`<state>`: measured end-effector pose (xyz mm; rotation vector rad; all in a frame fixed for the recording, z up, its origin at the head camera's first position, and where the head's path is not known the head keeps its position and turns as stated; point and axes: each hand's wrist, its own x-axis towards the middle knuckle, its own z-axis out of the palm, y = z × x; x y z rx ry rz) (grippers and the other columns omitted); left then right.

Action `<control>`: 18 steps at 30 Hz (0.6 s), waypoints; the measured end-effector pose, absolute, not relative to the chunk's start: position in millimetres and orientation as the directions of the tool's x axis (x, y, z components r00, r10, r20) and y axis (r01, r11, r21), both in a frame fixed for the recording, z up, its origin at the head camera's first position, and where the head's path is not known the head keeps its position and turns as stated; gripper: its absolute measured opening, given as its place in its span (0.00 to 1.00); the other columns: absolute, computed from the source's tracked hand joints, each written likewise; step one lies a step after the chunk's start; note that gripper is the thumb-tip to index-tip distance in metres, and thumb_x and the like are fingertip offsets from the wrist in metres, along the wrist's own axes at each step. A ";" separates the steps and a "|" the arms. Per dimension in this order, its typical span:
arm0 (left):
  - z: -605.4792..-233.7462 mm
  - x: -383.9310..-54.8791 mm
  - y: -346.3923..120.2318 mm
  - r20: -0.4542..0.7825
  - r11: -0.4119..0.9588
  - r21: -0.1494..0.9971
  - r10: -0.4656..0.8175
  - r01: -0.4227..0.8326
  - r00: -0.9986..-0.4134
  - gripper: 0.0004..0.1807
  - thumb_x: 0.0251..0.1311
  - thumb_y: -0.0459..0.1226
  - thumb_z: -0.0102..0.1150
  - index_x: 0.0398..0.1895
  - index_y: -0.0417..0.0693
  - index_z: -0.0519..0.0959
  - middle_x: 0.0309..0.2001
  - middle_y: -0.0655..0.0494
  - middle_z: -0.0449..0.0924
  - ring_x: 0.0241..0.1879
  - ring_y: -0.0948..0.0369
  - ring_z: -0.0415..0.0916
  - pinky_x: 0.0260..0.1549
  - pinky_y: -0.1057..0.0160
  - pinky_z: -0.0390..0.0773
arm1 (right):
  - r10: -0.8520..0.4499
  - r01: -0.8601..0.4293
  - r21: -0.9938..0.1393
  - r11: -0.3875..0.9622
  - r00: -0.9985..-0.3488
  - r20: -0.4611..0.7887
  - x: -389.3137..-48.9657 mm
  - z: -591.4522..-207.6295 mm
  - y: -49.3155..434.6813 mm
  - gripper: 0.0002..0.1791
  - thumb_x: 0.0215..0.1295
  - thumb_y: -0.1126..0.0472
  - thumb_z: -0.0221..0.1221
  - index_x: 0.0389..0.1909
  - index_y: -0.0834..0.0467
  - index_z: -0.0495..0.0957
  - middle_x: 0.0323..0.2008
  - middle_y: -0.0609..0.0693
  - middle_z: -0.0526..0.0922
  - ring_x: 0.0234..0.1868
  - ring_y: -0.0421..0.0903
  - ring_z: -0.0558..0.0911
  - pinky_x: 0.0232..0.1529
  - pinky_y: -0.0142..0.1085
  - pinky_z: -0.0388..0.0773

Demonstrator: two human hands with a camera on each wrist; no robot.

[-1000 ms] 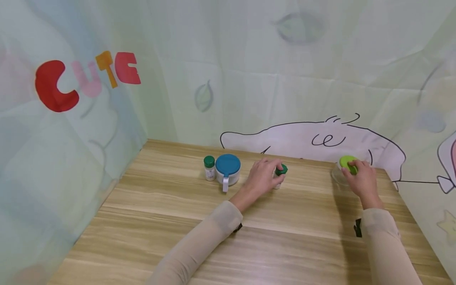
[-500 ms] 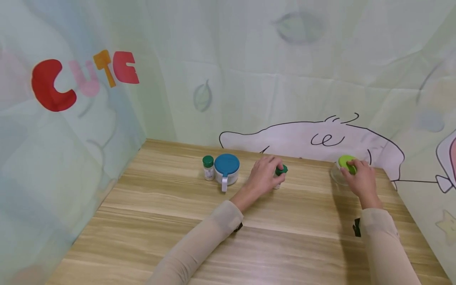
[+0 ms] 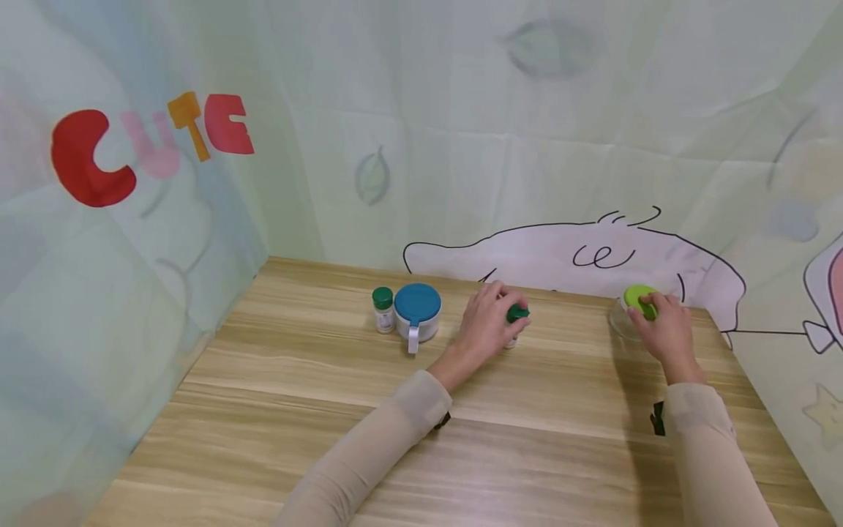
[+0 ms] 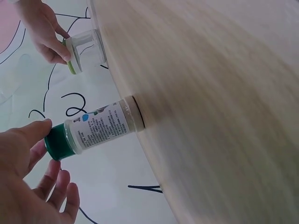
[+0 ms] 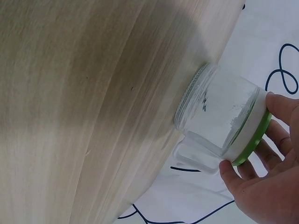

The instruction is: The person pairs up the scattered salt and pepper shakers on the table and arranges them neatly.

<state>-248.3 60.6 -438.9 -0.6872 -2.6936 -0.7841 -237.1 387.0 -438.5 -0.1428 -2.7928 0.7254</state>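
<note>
My left hand [image 3: 484, 318] pinches the green cap of a spice bottle [image 4: 103, 125] between thumb and fingers. The bottle stands upright on the table, its printed label showing in the left wrist view; in the head view the hand hides most of it. Farther right, my right hand [image 3: 665, 329] holds the white-and-green lid [image 5: 252, 133] of a clear glass jar [image 5: 219, 107] by its edge. A glass handle sticks out from the jar's side. The jar's base rests on the table.
Left of my left hand stands a white jar with a blue lid [image 3: 418, 302] and a handle facing me. A second green-capped spice bottle [image 3: 384, 311] is close beside it. A printed cloth [image 3: 329, 183] hangs behind the wooden table [image 3: 276, 410].
The head view has shifted slightly. Both hands keep their places on the bottle's cap and the jar's lid, with no clear movement of either object on the table.
</note>
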 end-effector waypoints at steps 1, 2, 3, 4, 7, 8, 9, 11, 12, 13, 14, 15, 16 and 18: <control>-438.8 -248.5 60.7 0.357 0.747 0.437 0.368 0.502 -0.858 0.12 0.70 0.51 0.69 0.50 0.61 0.86 0.54 0.60 0.77 0.57 0.60 0.73 0.58 0.59 0.75 | 0.156 0.030 -0.491 0.871 -0.963 0.218 -237.1 -438.8 387.2 0.25 0.81 0.57 0.54 0.63 0.75 0.70 0.65 0.81 0.65 0.64 0.80 0.62 0.60 0.69 0.62; -438.6 -248.6 60.9 0.354 0.749 0.435 0.368 0.499 -0.860 0.12 0.70 0.51 0.69 0.50 0.61 0.86 0.54 0.60 0.77 0.58 0.60 0.72 0.57 0.59 0.75 | 0.155 0.028 -0.491 0.871 -0.963 0.220 -237.1 -439.2 387.4 0.25 0.81 0.56 0.54 0.63 0.75 0.70 0.65 0.81 0.65 0.63 0.80 0.62 0.60 0.69 0.62; -438.4 -248.8 61.1 0.352 0.752 0.433 0.368 0.498 -0.861 0.11 0.70 0.51 0.69 0.50 0.61 0.86 0.54 0.60 0.77 0.58 0.60 0.72 0.57 0.59 0.75 | 0.155 0.027 -0.491 0.871 -0.963 0.222 -237.0 -439.6 387.7 0.25 0.81 0.56 0.54 0.63 0.75 0.70 0.65 0.81 0.65 0.63 0.80 0.62 0.60 0.69 0.63; -438.1 -248.9 61.0 0.351 0.755 0.430 0.366 0.496 -0.862 0.11 0.70 0.51 0.69 0.49 0.61 0.86 0.54 0.60 0.77 0.58 0.60 0.72 0.56 0.59 0.75 | 0.154 0.025 -0.491 0.871 -0.962 0.224 -237.1 -439.6 387.7 0.25 0.81 0.56 0.54 0.62 0.75 0.70 0.65 0.81 0.65 0.63 0.80 0.62 0.60 0.69 0.63; -437.5 -248.9 61.0 0.351 0.761 0.422 0.364 0.493 -0.863 0.11 0.69 0.52 0.69 0.48 0.62 0.86 0.53 0.61 0.77 0.58 0.60 0.72 0.54 0.60 0.75 | 0.153 0.022 -0.490 0.871 -0.961 0.229 -237.0 -439.8 387.4 0.25 0.81 0.57 0.54 0.62 0.75 0.70 0.65 0.81 0.66 0.62 0.79 0.63 0.59 0.68 0.63; -437.6 -248.9 60.9 0.352 0.762 0.421 0.363 0.492 -0.863 0.11 0.69 0.52 0.69 0.48 0.62 0.86 0.53 0.61 0.78 0.58 0.60 0.72 0.54 0.60 0.75 | 0.153 0.023 -0.488 0.872 -0.961 0.229 -237.2 -439.8 387.6 0.25 0.81 0.57 0.54 0.62 0.75 0.70 0.65 0.81 0.66 0.62 0.79 0.63 0.59 0.68 0.63; -437.7 -248.9 60.9 0.353 0.762 0.421 0.362 0.492 -0.863 0.10 0.69 0.52 0.69 0.48 0.62 0.86 0.53 0.61 0.78 0.58 0.60 0.72 0.53 0.60 0.74 | 0.154 0.024 -0.488 0.873 -0.961 0.229 -237.1 -439.7 387.6 0.25 0.81 0.56 0.54 0.62 0.75 0.70 0.64 0.81 0.66 0.62 0.79 0.63 0.59 0.68 0.63; -437.8 -248.8 60.5 0.358 0.760 0.421 0.362 0.495 -0.860 0.10 0.69 0.51 0.70 0.47 0.62 0.86 0.53 0.61 0.78 0.58 0.59 0.72 0.53 0.60 0.74 | 0.157 0.027 -0.488 0.872 -0.961 0.226 -236.9 -439.7 386.8 0.25 0.81 0.57 0.54 0.62 0.75 0.70 0.65 0.81 0.66 0.62 0.79 0.63 0.58 0.68 0.63; -437.9 -248.8 60.3 0.361 0.759 0.420 0.363 0.497 -0.859 0.10 0.69 0.51 0.70 0.47 0.62 0.86 0.53 0.61 0.79 0.58 0.59 0.72 0.53 0.60 0.74 | 0.159 0.029 -0.490 0.871 -0.961 0.225 -236.8 -439.8 386.4 0.24 0.81 0.57 0.54 0.62 0.75 0.70 0.65 0.80 0.66 0.62 0.79 0.63 0.58 0.68 0.64; -438.1 -248.8 60.0 0.364 0.759 0.419 0.363 0.499 -0.858 0.10 0.69 0.50 0.70 0.47 0.61 0.86 0.53 0.61 0.79 0.58 0.59 0.72 0.53 0.60 0.74 | 0.159 0.030 -0.489 0.872 -0.961 0.225 -236.9 -439.6 386.5 0.24 0.81 0.57 0.54 0.62 0.75 0.70 0.65 0.80 0.66 0.62 0.79 0.63 0.58 0.68 0.64; -438.2 -248.8 59.7 0.367 0.758 0.418 0.363 0.501 -0.856 0.09 0.68 0.50 0.71 0.47 0.61 0.86 0.53 0.61 0.79 0.59 0.59 0.73 0.53 0.60 0.74 | 0.159 0.030 -0.488 0.872 -0.961 0.226 -236.9 -439.5 386.7 0.25 0.81 0.57 0.54 0.62 0.75 0.70 0.64 0.80 0.66 0.62 0.79 0.63 0.58 0.68 0.64; -438.2 -248.8 59.4 0.369 0.758 0.416 0.364 0.503 -0.855 0.09 0.68 0.49 0.71 0.47 0.61 0.86 0.53 0.61 0.79 0.59 0.59 0.73 0.53 0.60 0.74 | 0.159 0.030 -0.489 0.872 -0.961 0.225 -236.8 -439.6 386.7 0.24 0.81 0.57 0.54 0.62 0.75 0.70 0.64 0.80 0.66 0.62 0.79 0.63 0.58 0.68 0.64; -438.0 -248.7 58.9 0.372 0.757 0.415 0.366 0.505 -0.853 0.09 0.68 0.48 0.71 0.47 0.61 0.86 0.54 0.61 0.80 0.59 0.59 0.73 0.53 0.60 0.74 | 0.161 0.031 -0.490 0.871 -0.961 0.225 -236.7 -439.7 386.6 0.24 0.81 0.57 0.54 0.62 0.75 0.70 0.64 0.80 0.66 0.62 0.79 0.63 0.58 0.68 0.64; -438.0 -248.7 58.2 0.376 0.756 0.412 0.367 0.508 -0.851 0.09 0.68 0.47 0.71 0.47 0.60 0.86 0.54 0.61 0.80 0.59 0.58 0.73 0.54 0.59 0.74 | 0.162 0.031 -0.492 0.870 -0.960 0.226 -236.6 -439.7 386.9 0.24 0.81 0.57 0.54 0.62 0.75 0.70 0.64 0.80 0.66 0.62 0.79 0.63 0.59 0.68 0.63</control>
